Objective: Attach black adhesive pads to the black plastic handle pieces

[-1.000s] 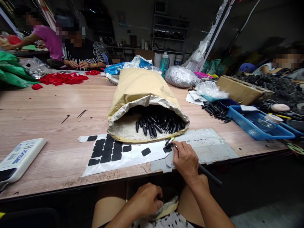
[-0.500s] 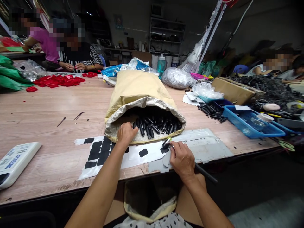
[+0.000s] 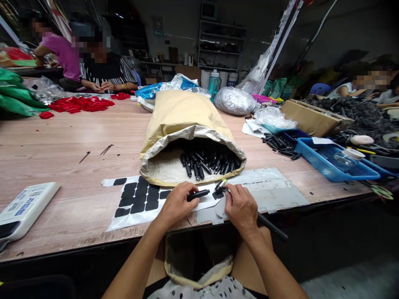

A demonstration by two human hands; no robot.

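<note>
My left hand (image 3: 180, 203) is closed on a black pen-like tube (image 3: 198, 194), held level with its tip pointing right. In my right hand (image 3: 241, 207) is a small hammer (image 3: 221, 185) with a metal head and a yellow-green end; its black handle runs back under the palm. The tube and hammer head are apart. Just beyond both hands lies a yellow woven sack (image 3: 187, 108), its mouth facing me, with a heap of similar black tubes (image 3: 202, 164) inside. Under the hands is a white sheet (image 3: 134, 220) bearing black rounded squares (image 3: 139, 197).
A white device (image 3: 28, 211) lies at left. Red pieces (image 3: 81, 104) are heaped at far left near two co-workers. A blue tray (image 3: 336, 160), a cardboard box (image 3: 314, 116) and dark parts stand at right. A second sack opening (image 3: 199, 278) is at my lap.
My left hand has come out of the sack's mouth toward me with a black tube in its fingers. My right hand stays nearly in place with the hammer.
</note>
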